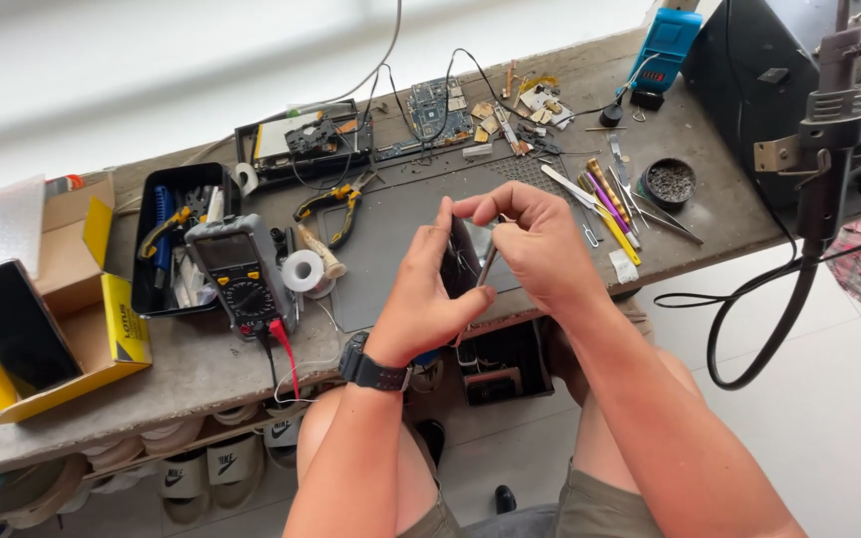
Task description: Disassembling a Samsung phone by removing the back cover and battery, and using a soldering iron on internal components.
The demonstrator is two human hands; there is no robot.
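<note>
The left hand (429,289) grips one dark phone (462,261) upright over the grey mat (391,224); the right hand (535,244) pinches one thin metal tool (487,267) against it. One multimeter (239,271) lies left, one solder spool (303,271) beside it. Bare mat lies between the hands and the table's near edge.

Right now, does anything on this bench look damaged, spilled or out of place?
Nothing spilled. A bare blue circuit board lies loose at the bench's far edge amid scattered small parts, and the yellow cardboard box overhangs the near edge.
</note>
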